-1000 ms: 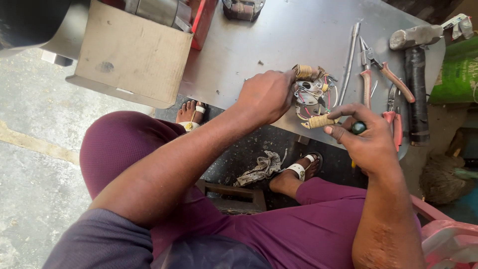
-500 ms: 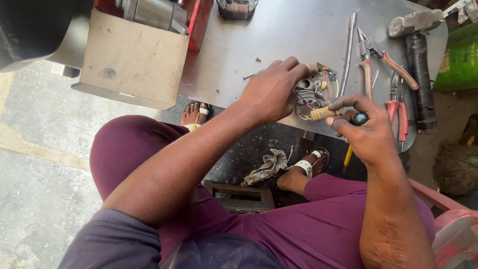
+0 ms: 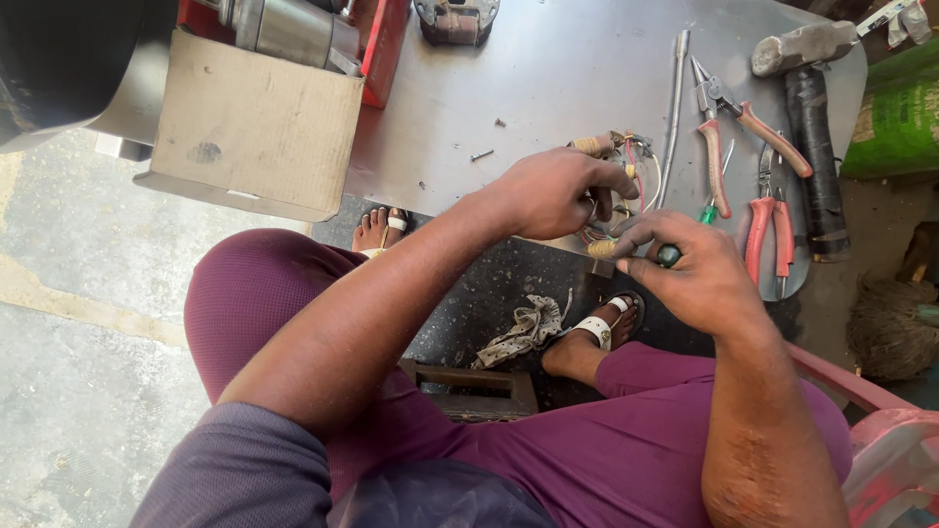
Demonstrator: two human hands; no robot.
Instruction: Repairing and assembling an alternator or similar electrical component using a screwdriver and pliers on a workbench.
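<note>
Wired coil assembly (image 3: pixel 618 166) at near tabletop (image 3: pixel 548 78) edge, clamped under closed left hand (image 3: pixel 553 191); green-handled screwdriver (image 3: pixel 668 254) pinched in right hand (image 3: pixel 699 274); likely risks: tip slipping into thin wires, assembly sliding off the edge toward the floor.

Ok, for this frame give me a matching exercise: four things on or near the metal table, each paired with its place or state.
Things:
1. cardboard box
2. hammer
3. wired part
4. rag

Places or states:
A. on the floor by a sandalled foot
B. under the left hand
C. far right of the table
D. at the table's left edge

Pairs: 1-D, 2-C, 3-B, 4-A
</note>
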